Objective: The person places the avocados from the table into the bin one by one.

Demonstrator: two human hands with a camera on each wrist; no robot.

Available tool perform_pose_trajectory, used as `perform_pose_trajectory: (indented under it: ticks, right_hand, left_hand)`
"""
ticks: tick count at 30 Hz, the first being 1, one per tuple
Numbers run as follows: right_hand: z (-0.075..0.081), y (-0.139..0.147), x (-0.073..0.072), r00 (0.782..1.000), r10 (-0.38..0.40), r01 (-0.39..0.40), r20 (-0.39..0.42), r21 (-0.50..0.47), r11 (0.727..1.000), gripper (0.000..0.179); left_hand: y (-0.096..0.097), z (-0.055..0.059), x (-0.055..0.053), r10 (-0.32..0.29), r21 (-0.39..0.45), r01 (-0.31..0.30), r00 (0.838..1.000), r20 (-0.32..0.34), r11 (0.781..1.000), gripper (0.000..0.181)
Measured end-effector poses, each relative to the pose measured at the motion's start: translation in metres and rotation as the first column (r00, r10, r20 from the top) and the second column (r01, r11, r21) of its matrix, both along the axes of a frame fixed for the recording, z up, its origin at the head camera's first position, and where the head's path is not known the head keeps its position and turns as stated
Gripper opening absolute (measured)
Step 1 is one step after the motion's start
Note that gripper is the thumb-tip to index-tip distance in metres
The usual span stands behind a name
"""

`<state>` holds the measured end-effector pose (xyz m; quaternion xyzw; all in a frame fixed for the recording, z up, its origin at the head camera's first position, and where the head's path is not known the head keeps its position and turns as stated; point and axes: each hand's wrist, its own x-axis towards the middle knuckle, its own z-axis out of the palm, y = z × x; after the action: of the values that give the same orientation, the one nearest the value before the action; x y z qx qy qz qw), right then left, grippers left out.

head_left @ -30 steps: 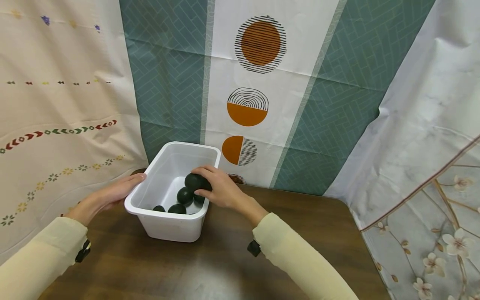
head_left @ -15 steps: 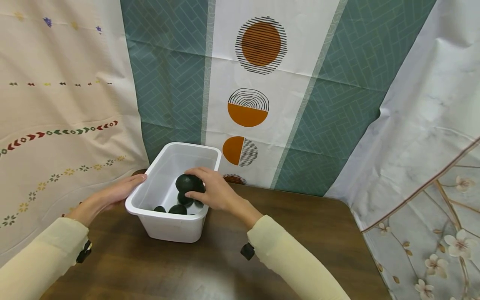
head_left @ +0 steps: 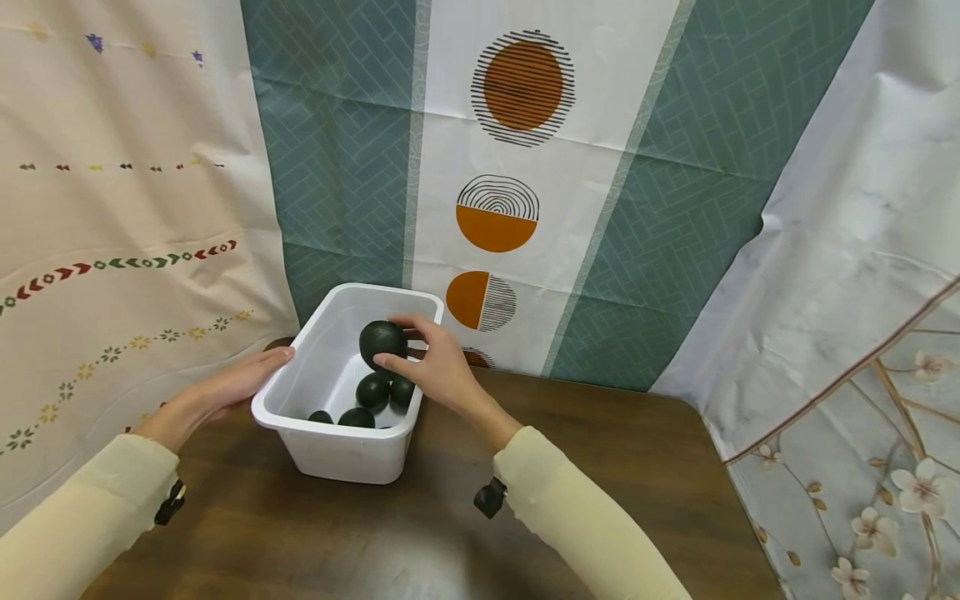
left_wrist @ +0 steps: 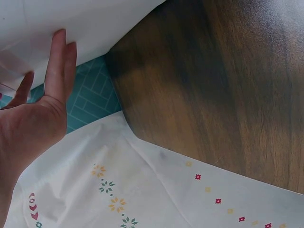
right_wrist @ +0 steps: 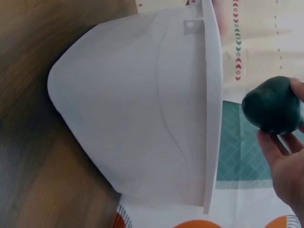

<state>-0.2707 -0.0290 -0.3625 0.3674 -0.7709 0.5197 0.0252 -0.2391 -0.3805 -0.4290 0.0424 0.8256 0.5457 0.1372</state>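
My right hand (head_left: 444, 364) grips a dark green avocado (head_left: 382, 345) between thumb and fingers, above the white plastic bin (head_left: 343, 450). In the right wrist view this avocado (right_wrist: 273, 105) shows its blunt tapered end, held beyond the bin's rim (right_wrist: 213, 104). Below it, several more avocados (head_left: 372, 390) lie toward the near end of the bin, partly hidden by the wall. My left hand (head_left: 234, 387) touches the bin's left side at the rim. In the left wrist view, straight fingers (left_wrist: 56, 71) of that hand lie along the outer wall (left_wrist: 95, 28).
The bin stands on a dark brown wooden table (head_left: 570, 475), close to the back edge. Patterned cloths hang behind it, and a cream cloth (head_left: 135, 275) is at the left. A white floral cloth (head_left: 862, 417) hangs at the right.
My right hand shifts left over the bin, then lifts slightly with the avocado, which turns more upright. The avocados below show more now. My left hand stays at the rim.
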Motion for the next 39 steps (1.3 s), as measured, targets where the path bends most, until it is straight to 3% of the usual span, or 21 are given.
perform_pose_trajectory:
  ticks: [8,16,24,34,39]
  right_hand:
    - [0.003,0.002,-0.007,0.978,0.006,0.034,0.21,-0.184,0.982,0.049]
    - [0.009,0.0,-0.011,0.918,0.113,0.059,0.38,-0.414,0.908,0.042]
    - [0.005,0.002,-0.014,0.881,0.117,0.11,0.459,-0.438,0.892,0.04]
    - [-0.004,0.002,-0.015,0.881,0.098,0.124,0.463,-0.426,0.896,0.036]
    - [-0.008,0.0,-0.015,0.868,0.092,0.169,0.488,-0.465,0.869,0.029]
  left_hand:
    - [0.002,-0.001,-0.001,-0.014,0.024,0.014,1.0,0.005,1.0,0.07]
    - [0.002,-0.001,-0.001,-0.004,0.014,0.004,1.0,0.003,1.0,0.07]
    - [0.004,0.0,0.0,-0.01,0.026,0.01,1.0,0.011,1.0,0.069]
    - [0.001,-0.001,0.0,-0.01,0.027,0.01,1.0,0.009,1.0,0.069]
    - [0.0,-0.001,-0.001,-0.002,0.013,0.002,1.0,0.01,1.0,0.07]
